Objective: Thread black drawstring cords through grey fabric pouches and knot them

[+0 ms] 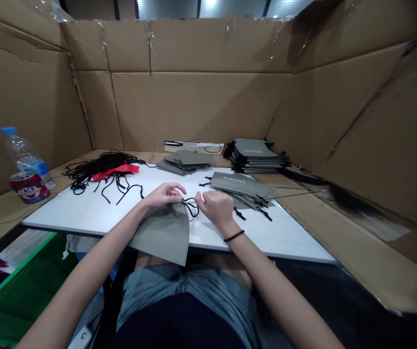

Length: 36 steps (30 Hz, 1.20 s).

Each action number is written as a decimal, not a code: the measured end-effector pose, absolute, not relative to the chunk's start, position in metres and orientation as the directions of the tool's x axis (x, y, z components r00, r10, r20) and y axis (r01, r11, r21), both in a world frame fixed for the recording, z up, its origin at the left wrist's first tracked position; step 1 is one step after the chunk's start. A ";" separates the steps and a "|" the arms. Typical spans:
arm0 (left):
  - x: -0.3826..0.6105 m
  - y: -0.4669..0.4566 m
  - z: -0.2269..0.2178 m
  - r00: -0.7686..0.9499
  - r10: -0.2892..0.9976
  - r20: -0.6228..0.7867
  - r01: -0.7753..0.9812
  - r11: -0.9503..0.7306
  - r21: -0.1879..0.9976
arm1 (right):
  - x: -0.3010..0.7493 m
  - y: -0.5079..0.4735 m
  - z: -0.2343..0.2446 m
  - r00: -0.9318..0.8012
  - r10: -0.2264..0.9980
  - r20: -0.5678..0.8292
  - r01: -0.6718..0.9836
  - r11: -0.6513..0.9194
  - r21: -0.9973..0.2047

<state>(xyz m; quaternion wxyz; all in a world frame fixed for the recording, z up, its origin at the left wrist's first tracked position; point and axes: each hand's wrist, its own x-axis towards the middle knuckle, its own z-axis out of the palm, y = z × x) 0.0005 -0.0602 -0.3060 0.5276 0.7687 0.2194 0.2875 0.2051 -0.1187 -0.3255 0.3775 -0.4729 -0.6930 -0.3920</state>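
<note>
My left hand pinches the top corner of a grey drawstring pouch, which hangs over the table's front edge. From that corner a black cord loops across to my right hand. The right hand is curled into a fist, and the cord runs in at its thumb side. Just behind that hand lies a loose pile of printed grey pouches with knotted black cord ends. A heap of black cords lies to the left, with a red strip among them.
Plain grey pouches lie at the back of the white table, and a tall stack of corded pouches stands back right. At left are a water bottle and a red can. Cardboard walls enclose the table. A green bin sits below left.
</note>
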 end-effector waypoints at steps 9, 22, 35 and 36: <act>0.004 -0.058 -0.310 0.727 0.651 0.218 0.021 -0.340 0.940 | 0.203 -0.119 -0.324 -0.285 0.270 0.920 0.949 0.217 0.231; 0.001 -0.056 -0.302 0.753 0.626 0.203 0.117 -0.432 0.894 | 0.214 -0.116 -0.322 -0.163 0.506 0.847 0.985 0.133 0.111; 0.007 -0.055 -0.309 0.772 0.616 0.157 0.103 -0.365 0.925 | 0.212 -0.116 -0.316 -0.202 0.194 0.960 0.976 0.116 0.182; 0.008 -0.056 -0.310 0.767 0.620 0.162 0.099 -0.364 0.926 | 0.212 -0.116 -0.316 -0.204 0.188 0.961 0.976 0.115 0.185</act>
